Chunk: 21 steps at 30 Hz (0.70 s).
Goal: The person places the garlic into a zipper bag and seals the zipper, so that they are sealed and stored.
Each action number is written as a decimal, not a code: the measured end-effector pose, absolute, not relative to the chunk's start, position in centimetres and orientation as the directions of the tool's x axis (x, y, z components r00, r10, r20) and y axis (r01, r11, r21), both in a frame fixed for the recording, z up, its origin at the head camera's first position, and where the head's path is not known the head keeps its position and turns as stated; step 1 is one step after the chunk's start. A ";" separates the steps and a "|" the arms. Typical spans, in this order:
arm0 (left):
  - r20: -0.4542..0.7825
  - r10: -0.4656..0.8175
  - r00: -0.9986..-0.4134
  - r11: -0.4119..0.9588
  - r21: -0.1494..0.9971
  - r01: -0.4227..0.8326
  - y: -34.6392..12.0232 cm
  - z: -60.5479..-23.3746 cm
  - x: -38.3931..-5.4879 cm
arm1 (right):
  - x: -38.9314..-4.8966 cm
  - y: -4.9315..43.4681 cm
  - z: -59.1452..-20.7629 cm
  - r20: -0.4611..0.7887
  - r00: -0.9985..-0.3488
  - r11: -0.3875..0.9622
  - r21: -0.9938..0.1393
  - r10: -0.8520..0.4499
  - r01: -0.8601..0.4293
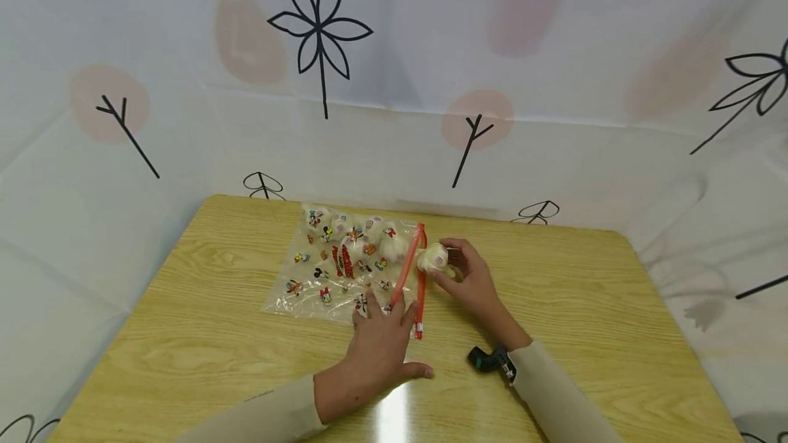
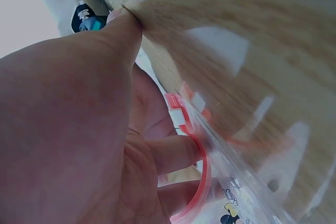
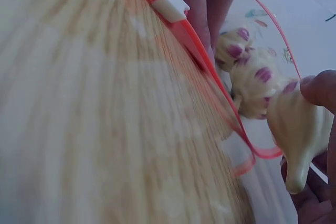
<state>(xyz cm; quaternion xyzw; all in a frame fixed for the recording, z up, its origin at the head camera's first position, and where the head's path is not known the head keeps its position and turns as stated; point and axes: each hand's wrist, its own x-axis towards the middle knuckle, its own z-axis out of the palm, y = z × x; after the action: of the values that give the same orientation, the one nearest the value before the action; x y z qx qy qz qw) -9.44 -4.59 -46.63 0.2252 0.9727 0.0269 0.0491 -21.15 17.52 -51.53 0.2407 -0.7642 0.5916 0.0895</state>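
Observation:
A clear zip bag (image 1: pixel 289 303) printed with small cartoon figures lies flat, its red-edged mouth turned to the right. Several garlic bulbs (image 1: pixel 392 247) sit inside, toward the far side. At the mouth, my right hand (image 1: pixel 473 280) pinches a garlic bulb (image 1: pixel 434 258) between thumb and fingers; its stem points down in the right wrist view. My left hand (image 1: pixel 377 351) lies with spread fingers at the near part of the opening. Its fingers reach past the red zip strip (image 2: pixel 202 192) in the left wrist view. A white slider (image 3: pixel 169 6) sits on the strip's near end.
The wood-grain table (image 1: pixel 209 340) carries the bag. A pale cloth (image 1: pixel 394 149) with printed plants hangs behind and at the sides. A dark wrist device (image 1: pixel 488 359) is strapped by the right sleeve (image 1: pixel 557 388).

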 end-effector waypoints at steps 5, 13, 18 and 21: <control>-0.070 0.444 -0.893 0.896 0.050 0.441 -4.5 -46.7 -9.4 | -20.6 17.1 -51.3 0.381 -0.871 0.168 -0.880 -0.311 -0.445; -0.068 0.446 -0.893 0.895 0.034 0.444 -4.6 -46.6 -9.4 | -20.3 16.1 -51.5 0.347 -0.864 0.179 -0.885 -0.364 -0.431; -0.076 0.446 -0.892 0.895 0.014 0.447 -4.5 -46.6 -9.4 | -20.3 15.7 -51.2 0.326 -0.867 0.209 -0.882 -0.378 -0.423; -0.076 0.449 -0.890 0.893 -0.002 0.451 -4.5 -46.7 -9.4 | -20.2 15.4 -51.0 0.303 -0.879 0.226 -0.888 -0.369 -0.401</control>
<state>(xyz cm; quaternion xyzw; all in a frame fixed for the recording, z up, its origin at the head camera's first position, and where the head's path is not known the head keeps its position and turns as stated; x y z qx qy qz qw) -9.41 -4.50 -46.68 0.2315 0.9721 -0.0097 0.0366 -20.16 15.36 -51.02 0.2457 -0.7830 0.5713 0.0140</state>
